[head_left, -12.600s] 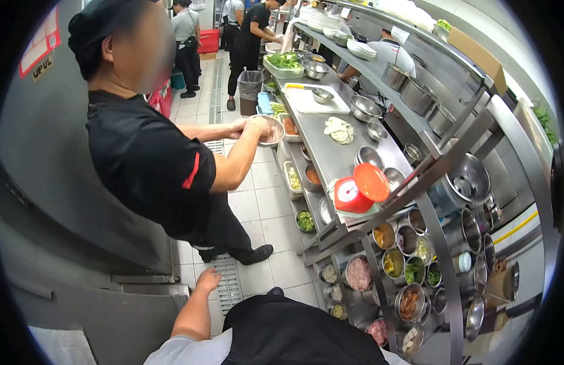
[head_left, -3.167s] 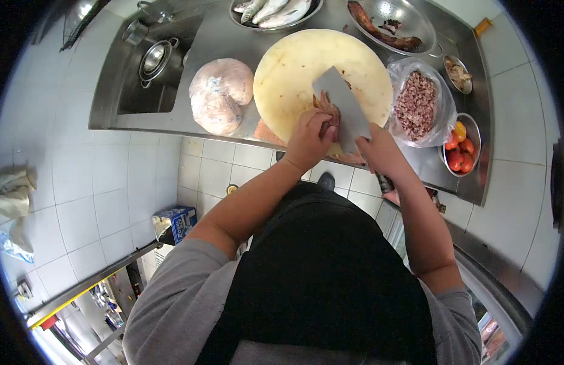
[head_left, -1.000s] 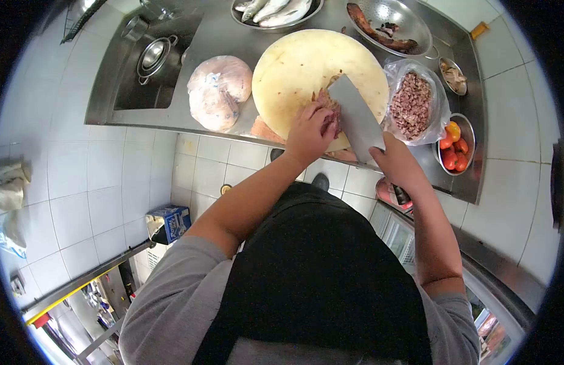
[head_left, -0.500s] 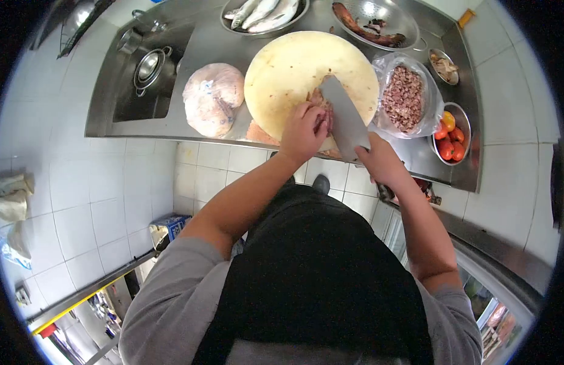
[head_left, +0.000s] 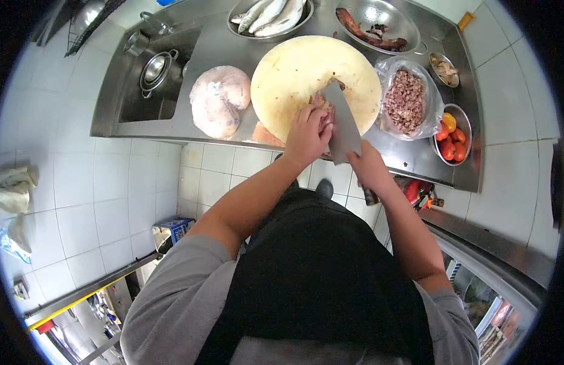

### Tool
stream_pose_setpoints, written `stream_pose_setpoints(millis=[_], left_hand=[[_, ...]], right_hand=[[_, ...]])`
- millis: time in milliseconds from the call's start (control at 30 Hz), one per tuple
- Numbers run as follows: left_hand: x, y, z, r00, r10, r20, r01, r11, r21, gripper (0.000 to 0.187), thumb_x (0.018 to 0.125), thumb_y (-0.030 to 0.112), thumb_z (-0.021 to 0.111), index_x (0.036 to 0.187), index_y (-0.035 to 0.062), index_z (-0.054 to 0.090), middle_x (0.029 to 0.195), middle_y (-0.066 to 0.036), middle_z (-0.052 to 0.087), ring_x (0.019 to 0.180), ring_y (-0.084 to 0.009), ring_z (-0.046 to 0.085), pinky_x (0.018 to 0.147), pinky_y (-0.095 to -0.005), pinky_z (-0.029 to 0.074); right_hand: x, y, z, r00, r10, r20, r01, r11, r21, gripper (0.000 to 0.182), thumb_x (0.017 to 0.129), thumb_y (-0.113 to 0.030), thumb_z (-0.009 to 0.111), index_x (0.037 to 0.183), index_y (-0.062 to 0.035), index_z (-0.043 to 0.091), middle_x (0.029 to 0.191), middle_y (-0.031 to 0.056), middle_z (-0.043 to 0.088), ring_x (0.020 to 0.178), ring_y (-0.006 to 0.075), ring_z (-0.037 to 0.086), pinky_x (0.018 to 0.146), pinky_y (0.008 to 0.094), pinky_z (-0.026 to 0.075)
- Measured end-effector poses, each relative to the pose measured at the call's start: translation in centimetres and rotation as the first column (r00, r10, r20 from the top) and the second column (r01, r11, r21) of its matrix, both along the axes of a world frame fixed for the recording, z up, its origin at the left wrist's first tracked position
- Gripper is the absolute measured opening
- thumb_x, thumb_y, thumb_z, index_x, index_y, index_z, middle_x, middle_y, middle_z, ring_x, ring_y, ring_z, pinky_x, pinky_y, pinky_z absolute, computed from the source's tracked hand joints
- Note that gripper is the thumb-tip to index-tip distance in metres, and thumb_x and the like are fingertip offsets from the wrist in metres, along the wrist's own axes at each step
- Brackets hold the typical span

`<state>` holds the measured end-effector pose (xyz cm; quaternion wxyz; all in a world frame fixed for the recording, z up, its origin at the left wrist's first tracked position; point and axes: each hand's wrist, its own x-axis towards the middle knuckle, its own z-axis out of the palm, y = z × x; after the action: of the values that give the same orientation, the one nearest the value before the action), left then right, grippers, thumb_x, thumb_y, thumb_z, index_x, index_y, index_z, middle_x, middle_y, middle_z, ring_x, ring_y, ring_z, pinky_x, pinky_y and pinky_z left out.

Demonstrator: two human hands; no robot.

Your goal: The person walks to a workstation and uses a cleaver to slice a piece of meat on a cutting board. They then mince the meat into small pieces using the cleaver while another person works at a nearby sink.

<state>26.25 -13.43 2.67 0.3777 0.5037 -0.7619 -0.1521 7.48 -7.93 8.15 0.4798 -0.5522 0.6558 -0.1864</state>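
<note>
A round, pale yellow cutting board (head_left: 294, 67) lies on the steel counter. Near its front edge my left hand (head_left: 309, 135) presses with curled fingers on a piece of reddish meat (head_left: 325, 109). My right hand (head_left: 372, 165) grips a wide cleaver (head_left: 344, 125), whose blade stands against the right side of the meat. The dark handle end shows below my right hand. Right of the board is a plastic bag of chopped meat (head_left: 405, 100). On the left sits a wrapped bundle of pale meat (head_left: 218, 100).
Behind the board are a bowl of fish (head_left: 271, 38) and a colander (head_left: 403, 24) with dark strips. To the right stand a small bowl (head_left: 444, 70) and a bowl of tomatoes (head_left: 458, 112). A sink (head_left: 133, 109) with pots is at the left. Tiled walls flank the counter.
The whole view has shifted slightly. The cleaver and my right hand have moved a little left, closer to my left hand, which stays on the meat.
</note>
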Motion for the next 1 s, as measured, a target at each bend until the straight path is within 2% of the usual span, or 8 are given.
stream_pose_setpoints(millis=[133, 233, 300, 400, 633, 700, 867, 1000], left_hand=[[-0.1, 0.1, 0.1, 0.999, 0.045, 0.006, -0.045, 0.999, 0.003, 0.033, 0.085, 0.02, 0.072, 0.11, 0.0026, 0.058, 0.117, -0.019, 0.054, 0.11, -0.0397, 0.053, 0.097, -0.0472, 0.045], [-0.2, 0.1, 0.5, 0.996, 0.089, -0.014, -0.088, 0.994, 0.062, 0.034, 0.086, 0.021, 0.072, 0.11, 0.0021, 0.058, 0.117, -0.02, 0.054, 0.111, -0.0397, 0.053, 0.098, -0.0468, 0.044], [-0.2, 0.2, 0.6, 0.995, 0.086, -0.051, -0.082, 0.993, 0.085, 0.034, 0.086, 0.022, 0.072, 0.11, 0.002, 0.058, 0.116, -0.02, 0.054, 0.111, -0.0399, 0.053, 0.098, -0.047, 0.044], [-0.4, 0.1, 0.7, 0.995, 0.067, -0.074, -0.059, 0.993, 0.104, 0.034, 0.087, 0.023, 0.072, 0.11, 0.0019, 0.058, 0.117, -0.021, 0.054, 0.111, -0.0402, 0.053, 0.098, -0.0473, 0.044], [-1.4, -0.9, 1.3, 0.995, 0.102, 0.021, -0.101, 0.994, -0.037, 0.033, 0.087, 0.021, 0.069, 0.113, 0.0035, 0.061, 0.119, -0.02, 0.057, 0.11, -0.0389, 0.055, 0.096, -0.0463, 0.045], [-1.5, -1.1, 0.9, 0.996, 0.081, 0.031, -0.079, 0.996, -0.044, 0.032, 0.086, 0.02, 0.07, 0.112, 0.0034, 0.062, 0.117, -0.019, 0.058, 0.109, -0.0388, 0.055, 0.095, -0.0463, 0.046], [-1.3, -1.2, 0.4, 0.999, 0.038, 0.014, -0.038, 0.999, 0.022, 0.028, 0.084, 0.018, 0.07, 0.107, 0.0024, 0.065, 0.114, -0.016, 0.059, 0.107, -0.0385, 0.055, 0.094, -0.0466, 0.046], [-1.5, -1.5, 0.7, 0.999, 0.026, 0.019, -0.024, 0.996, -0.091, 0.025, 0.081, 0.014, 0.069, 0.104, 0.0032, 0.066, 0.111, -0.014, 0.06, 0.102, -0.0359, 0.055, 0.09, -0.046, 0.047]], right_hand=[[-2.1, 2.7, 1.3, 0.995, 0.075, -0.07, -0.08, 0.994, -0.069, 0.031, 0.095, -0.02, 0.06, 0.104, 0.0084, 0.051, 0.079, 0.0262, 0.066, 0.051, 0.0315, 0.065, 0.048, 0.043, 0.053], [-3.6, 3.5, 3.7, 0.978, 0.158, -0.136, -0.152, 0.987, 0.059, 0.029, 0.095, -0.019, 0.061, 0.102, 0.0071, 0.052, 0.081, 0.0288, 0.065, 0.063, 0.0401, 0.067, 0.061, 0.0481, 0.053], [-4.5, 4.3, 3.3, 0.963, 0.19, -0.19, -0.21, 0.973, -0.095, 0.027, 0.094, -0.018, 0.062, 0.101, 0.0067, 0.051, 0.083, 0.0319, 0.064, 0.079, 0.0496, 0.065, 0.072, 0.0524, 0.051], [-4.9, 4.7, 3.9, 0.965, 0.164, -0.205, -0.186, 0.978, -0.098, 0.027, 0.094, -0.017, 0.062, 0.098, 0.0067, 0.051, 0.086, 0.0337, 0.064, 0.089, 0.0543, 0.061, 0.076, 0.0545, 0.049], [-5.2, 1.6, 4.8, 0.978, 0.014, -0.21, -0.048, 0.986, -0.157, 0.026, 0.094, -0.017, 0.062, 0.099, 0.0061, 0.052, 0.089, 0.0352, 0.064, 0.091, 0.0527, 0.062, 0.077, 0.0545, 0.049], [-4.9, 0.6, 5.1, 0.951, 0.064, -0.302, -0.144, 0.957, -0.251, 0.026, 0.094, -0.018, 0.061, 0.099, 0.0063, 0.052, 0.088, 0.0353, 0.064, 0.09, 0.0526, 0.063, 0.078, 0.0548, 0.049], [-4.8, -1.0, 4.1, 0.944, 0.106, -0.313, -0.184, 0.956, -0.231, 0.03, 0.094, -0.019, 0.06, 0.104, 0.0083, 0.053, 0.088, 0.0356, 0.064, 0.09, 0.052, 0.063, 0.079, 0.0542, 0.05], [-4.3, -2.8, 3.2, 0.951, 0.13, -0.282, -0.212, 0.935, -0.283, 0.034, 0.094, -0.02, 0.06, 0.109, 0.0098, 0.053, 0.091, 0.0352, 0.065, 0.091, 0.0509, 0.064, 0.079, 0.0535, 0.051]])
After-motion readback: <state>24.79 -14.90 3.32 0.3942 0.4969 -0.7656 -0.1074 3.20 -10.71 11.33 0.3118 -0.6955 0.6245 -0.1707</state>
